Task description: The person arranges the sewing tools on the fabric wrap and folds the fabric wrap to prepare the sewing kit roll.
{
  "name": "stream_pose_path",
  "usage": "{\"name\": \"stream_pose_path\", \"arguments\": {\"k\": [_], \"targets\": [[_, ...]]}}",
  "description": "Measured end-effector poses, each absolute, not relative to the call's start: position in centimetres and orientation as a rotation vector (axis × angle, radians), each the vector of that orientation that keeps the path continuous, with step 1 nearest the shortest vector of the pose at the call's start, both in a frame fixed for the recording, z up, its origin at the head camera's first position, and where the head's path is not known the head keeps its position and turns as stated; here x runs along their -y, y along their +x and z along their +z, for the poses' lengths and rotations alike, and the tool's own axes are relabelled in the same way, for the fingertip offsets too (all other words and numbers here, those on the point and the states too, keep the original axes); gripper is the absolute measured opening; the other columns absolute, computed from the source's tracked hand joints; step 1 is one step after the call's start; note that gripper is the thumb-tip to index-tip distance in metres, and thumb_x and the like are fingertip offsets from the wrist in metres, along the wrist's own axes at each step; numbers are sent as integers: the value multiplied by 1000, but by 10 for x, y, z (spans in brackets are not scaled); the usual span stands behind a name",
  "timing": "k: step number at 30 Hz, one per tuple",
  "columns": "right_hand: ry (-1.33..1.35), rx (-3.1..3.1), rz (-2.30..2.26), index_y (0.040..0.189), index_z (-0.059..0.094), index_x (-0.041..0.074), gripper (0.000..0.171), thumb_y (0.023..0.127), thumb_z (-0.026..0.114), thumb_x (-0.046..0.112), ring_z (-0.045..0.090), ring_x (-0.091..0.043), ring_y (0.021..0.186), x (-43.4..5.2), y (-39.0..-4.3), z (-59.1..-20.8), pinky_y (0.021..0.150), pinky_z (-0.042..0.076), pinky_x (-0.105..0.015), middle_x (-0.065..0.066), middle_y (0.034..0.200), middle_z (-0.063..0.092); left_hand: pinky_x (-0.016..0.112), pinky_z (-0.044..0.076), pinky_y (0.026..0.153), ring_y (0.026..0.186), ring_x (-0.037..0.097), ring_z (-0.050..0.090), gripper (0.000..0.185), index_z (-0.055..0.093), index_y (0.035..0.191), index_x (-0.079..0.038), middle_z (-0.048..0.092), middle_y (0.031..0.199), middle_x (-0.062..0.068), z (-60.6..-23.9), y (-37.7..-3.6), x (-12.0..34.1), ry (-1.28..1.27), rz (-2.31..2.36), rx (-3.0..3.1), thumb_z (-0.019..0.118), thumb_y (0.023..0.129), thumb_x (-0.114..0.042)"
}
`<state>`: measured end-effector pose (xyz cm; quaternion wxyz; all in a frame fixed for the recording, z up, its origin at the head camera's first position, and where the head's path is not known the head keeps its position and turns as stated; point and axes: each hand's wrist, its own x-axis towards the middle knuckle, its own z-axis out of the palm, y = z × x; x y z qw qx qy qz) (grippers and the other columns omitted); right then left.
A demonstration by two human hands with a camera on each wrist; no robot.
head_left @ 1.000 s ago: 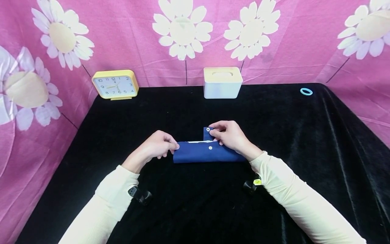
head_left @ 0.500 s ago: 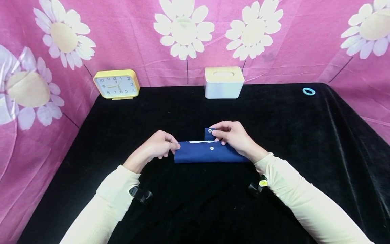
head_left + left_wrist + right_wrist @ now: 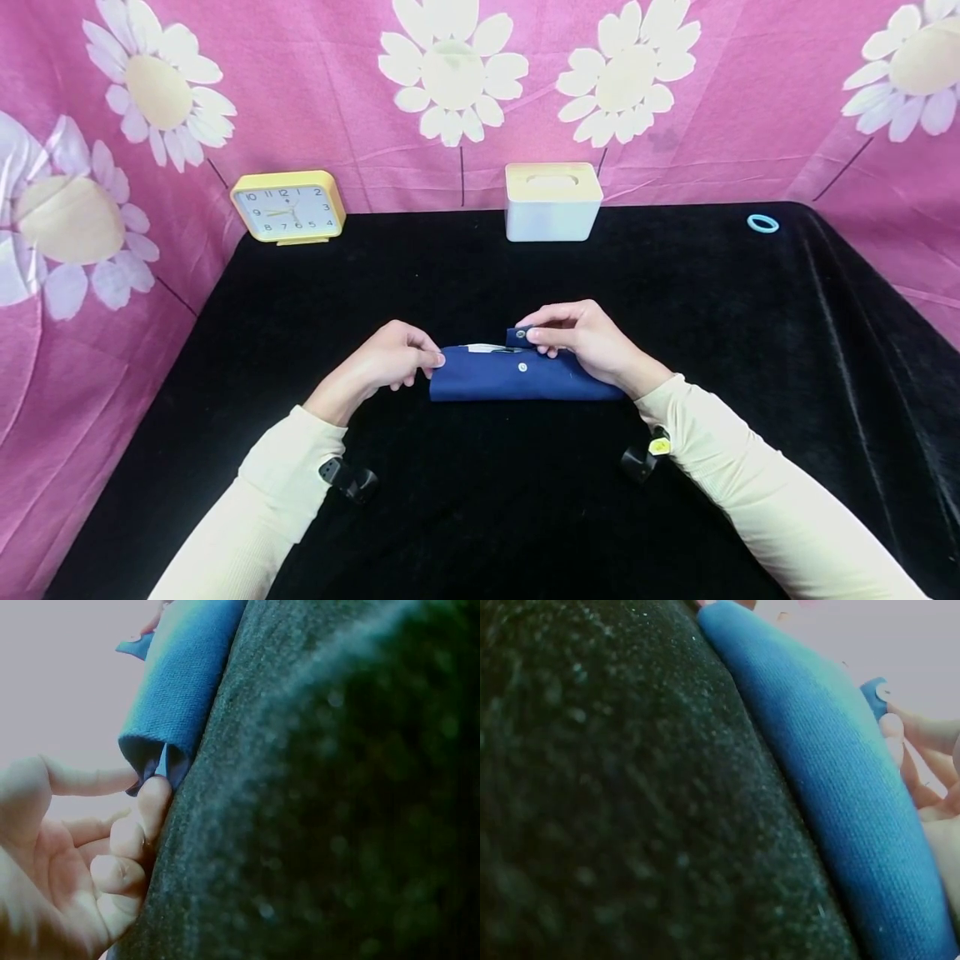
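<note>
A dark blue fabric pouch (image 3: pixel 487 379), folded into a long flat roll, lies across the black cloth in the head view. One silver snap shows on its front, and something white peeks out along its top edge. My left hand (image 3: pixel 393 357) pinches the pouch's left end between thumb and forefinger; the left wrist view looks into that end's folded layers (image 3: pixel 161 761). With thumb and fingertips my right hand (image 3: pixel 588 337) grips the small snap tab (image 3: pixel 517 336), which stands above the pouch's back edge and is bent forward, its round snap facing me.
A yellow-framed clock (image 3: pixel 288 208) stands at the back left. Behind the pouch is a white box with a cream lid (image 3: pixel 553 208). A light blue ring (image 3: pixel 762 223) lies at the back right. A pink flowered curtain (image 3: pixel 360 100) borders the table.
The tab in my right hand has bent forward and lower toward the pouch, and that hand has shifted slightly right. My left hand keeps its hold on the left end.
</note>
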<state>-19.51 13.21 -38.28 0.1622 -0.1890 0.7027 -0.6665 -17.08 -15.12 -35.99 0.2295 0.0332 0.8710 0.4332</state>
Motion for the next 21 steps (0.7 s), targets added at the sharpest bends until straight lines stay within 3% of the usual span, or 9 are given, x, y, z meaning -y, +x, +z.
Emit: {"name": "stream_pose_path", "arguments": {"k": [10,15,21], "targets": [[-790,-2040,-1765,101,70,-7,25,82,71,8,58,-17,74,-136,-197,-384,63,48,-23,-11,87,65,22,34,40,46,11,46,11,72,89,-7,63,71,5,-361,-171,151,91,1198,-2408,65,86,-15],[-868,-2103,-1694,97,74,1,19,81,73,11,61,-22,83,-136,-195,-383,71,50,-25,-13,90,67,22,34,40,46,12,46,11,72,90,-7,63,72,5,-361,-171,152,73,1201,-2396,66,86,-16],[-969,-2141,-1633,94,75,7,15,80,74,13,59,-24,84,-138,-196,-384,71,48,-26,-10,86,66,22,34,40,46,12,46,11,72,90,-8,64,72,5,-361,-173,153,69,1205,-2386,66,86,-16]]}}
